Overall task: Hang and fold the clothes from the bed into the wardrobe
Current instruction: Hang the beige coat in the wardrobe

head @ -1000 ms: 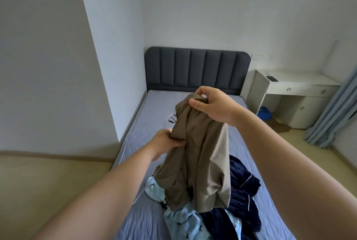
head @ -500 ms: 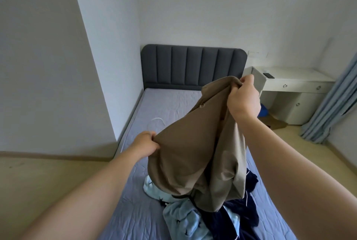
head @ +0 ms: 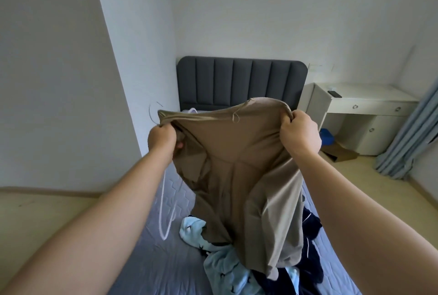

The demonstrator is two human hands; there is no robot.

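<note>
I hold the tan garment (head: 237, 164) up in front of the headboard (head: 237, 81), both fists closed on its top edge. My left hand (head: 162, 139) bunches one corner and my right hand (head: 299, 132) curls over the other, fingers wrapped tight round the hem. The cloth hangs between them, and its lower end touches the pile on the bed (head: 147, 259), well short of the headboard.

I judge this to be the shaking-out step, finding how the piece lies before hanging or folding it. To do it well I should raise it clear of the pile, pull the edge taut and level, and find the seams before loosening either grip. A white hanger (head: 166, 211) seems to lie on the mattress, down and left of the headboard. Under the tan cloth lie a pale blue garment (head: 225, 266) and a navy garment (head: 310, 226).

The wardrobe is not in view. Right of the headboard stands a white desk (head: 365, 97), its drawers shut and their contents hidden. A cardboard box (head: 341, 153) lies on the floor by it, and I cannot tell what it holds
</note>
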